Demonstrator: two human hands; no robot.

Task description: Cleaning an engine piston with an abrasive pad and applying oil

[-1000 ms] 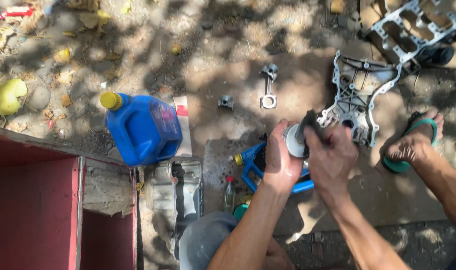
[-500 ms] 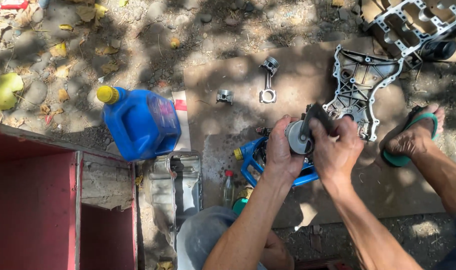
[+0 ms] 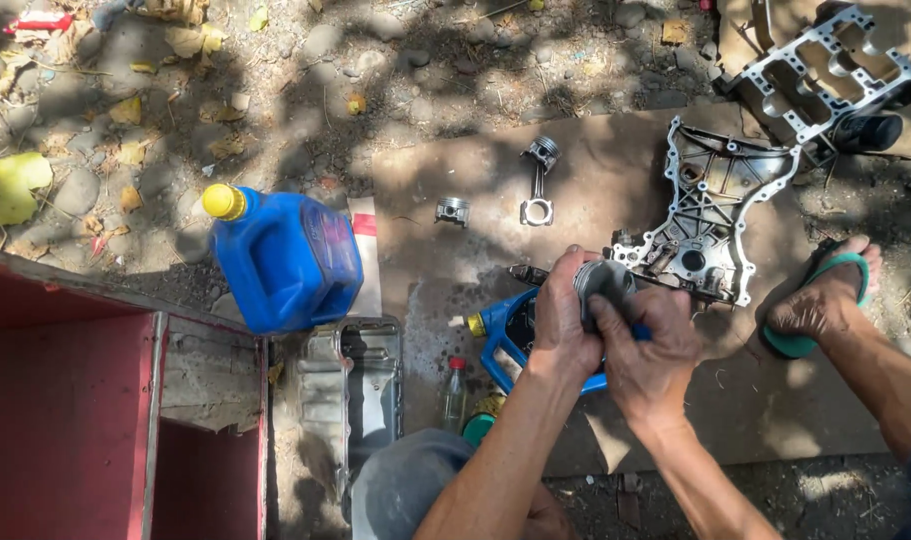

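A grey metal piston point(image 3: 603, 285) sits between your two hands, held above the brown cardboard sheet point(image 3: 615, 190) at the centre of the view. Your left hand point(image 3: 562, 325) wraps the piston from the left, fingers curled closed around its side. Your right hand point(image 3: 647, 345) covers it from below and the right, fingers bent tight over its crown. Just beneath your hands lies a small blue oil jug point(image 3: 505, 335) on its side. Immediately to the right rests a cast aluminium timing cover point(image 3: 710, 215), with a ladder-shaped engine casting point(image 3: 825, 65) beyond it. Farther up the cardboard lie a piston with connecting rod point(image 3: 539, 182) and a separate small piston point(image 3: 452, 210). To the left stand a large blue jug with a yellow cap point(image 3: 285, 255), a metal oil pan point(image 3: 350, 400) and a red box point(image 3: 65, 410). A sandalled foot point(image 3: 825, 300) rests at the right.
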